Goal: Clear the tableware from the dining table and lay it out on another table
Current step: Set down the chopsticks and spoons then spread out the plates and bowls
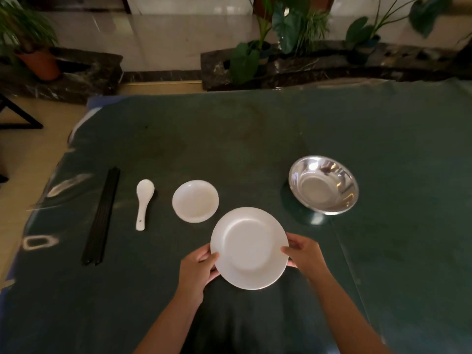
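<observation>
A white plate (249,247) is held by its rim between my left hand (198,270) and my right hand (305,256), just above the dark green tablecloth (229,139) near the front middle. Behind it to the left a small white saucer (195,201) lies flat. Further left lies a white ceramic spoon (143,203), handle toward me. Black chopsticks (102,215) lie lengthwise at the far left. A shiny steel bowl (323,184) stands tilted at the right.
The table's left edge (48,190) is glossy and drops to a beige floor. Dark stone planters with green plants (288,24) line the far side, and a terracotta pot (40,63) stands at back left.
</observation>
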A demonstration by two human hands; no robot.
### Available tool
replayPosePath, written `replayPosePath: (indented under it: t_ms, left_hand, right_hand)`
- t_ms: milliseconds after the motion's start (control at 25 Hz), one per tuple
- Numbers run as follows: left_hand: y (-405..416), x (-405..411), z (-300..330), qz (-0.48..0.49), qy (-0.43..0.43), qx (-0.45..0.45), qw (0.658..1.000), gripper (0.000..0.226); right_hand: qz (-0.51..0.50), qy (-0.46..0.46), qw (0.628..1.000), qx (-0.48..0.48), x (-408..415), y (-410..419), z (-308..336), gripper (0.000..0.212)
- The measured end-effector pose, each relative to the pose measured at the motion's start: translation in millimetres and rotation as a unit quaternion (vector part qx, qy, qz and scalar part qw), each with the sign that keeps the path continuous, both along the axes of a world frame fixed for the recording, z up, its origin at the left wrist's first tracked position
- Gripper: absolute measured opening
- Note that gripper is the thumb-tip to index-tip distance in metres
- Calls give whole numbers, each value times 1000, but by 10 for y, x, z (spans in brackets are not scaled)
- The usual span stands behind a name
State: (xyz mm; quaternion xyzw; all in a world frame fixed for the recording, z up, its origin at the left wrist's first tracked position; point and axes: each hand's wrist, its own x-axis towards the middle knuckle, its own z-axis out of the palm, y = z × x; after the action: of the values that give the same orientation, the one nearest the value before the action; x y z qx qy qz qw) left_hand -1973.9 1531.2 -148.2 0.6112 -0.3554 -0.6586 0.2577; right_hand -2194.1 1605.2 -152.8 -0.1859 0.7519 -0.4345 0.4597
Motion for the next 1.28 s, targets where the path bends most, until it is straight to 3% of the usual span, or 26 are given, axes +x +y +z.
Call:
replayPosePath:
  t_ms: [280,440,520,600,680,720,760,840,880,920,1120,1280]
  left_hand:
    - [-512,-608,-249,39,-26,-16,999,22]
    - [-566,-633,-321,12,-58,-61,996,25]
    - [-558,-613,-332,-21,-89,-97,991,27]
    - [-514,-556,-345,-63,-175,-131,974,12]
    - [-359,-442,-350,-106,-327,-182,921,31]
    - [-256,-386,-346,-128,-389,-246,879,38]
    - [-161,-348,-340,-166,-420,-336,827,39]
    - [-46,-364,-346,-283,-402,-523,696,36]
    - [-65,-404,-363,-338,-382,-578,637,36]
    - [-130,-463,-364,-376,-369,-600,602,38]
    - [-377,-545,-421,-457,-331,-590,577,37]
    - [-369,-474,-489,-462,-326,-621,543,36]
  right_hand:
    - [36,39,998,-19,-559,-646,-274,36]
    - [61,72,996,-10,-542,-721,-440,34]
    - [66,87,994,-4,-552,-724,-467,33]
    - [81,106,991,13,-555,-667,-446,36]
    - [108,206,973,-5,-523,-487,-404,46]
    - [143,305,940,-52,-494,-373,-392,49]
    - [200,411,882,-113,-461,-264,-402,50]
    - [324,550,742,-205,-419,-141,-420,47]
    - [368,579,693,-220,-409,-145,-432,45]
    - [389,592,669,-226,-408,-188,-437,42]
    - [398,586,651,-272,-482,-347,-458,29]
    - [425,580,631,-290,-530,-376,-492,23]
